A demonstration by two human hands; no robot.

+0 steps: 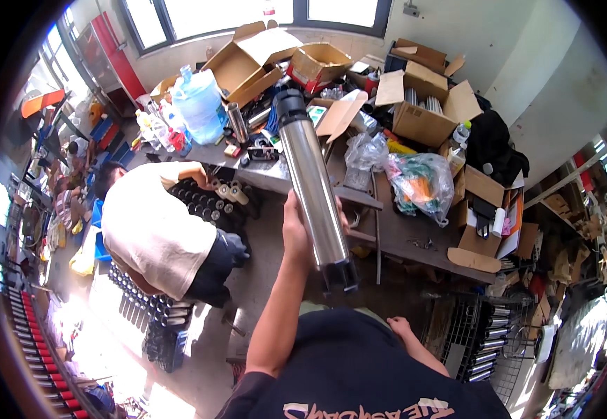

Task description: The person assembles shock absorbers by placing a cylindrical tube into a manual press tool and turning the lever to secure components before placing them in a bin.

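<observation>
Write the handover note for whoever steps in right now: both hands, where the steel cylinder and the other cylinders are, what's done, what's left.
Left hand: gripping the long steel cylinder at mid-body, held up over the workbench, black cap away from the body, black end fitting nearest.
Right hand: empty, low by the waist, touching nothing.
More finished-looking cylinders lie in the wire cart at right. A co-worker in a white shirt bends over a row of black-capped cylinders on the left.
Done: this cylinder carries both end pieces.
Left: it is not yet set down anywhere; whether it needs more work cannot be told.
</observation>
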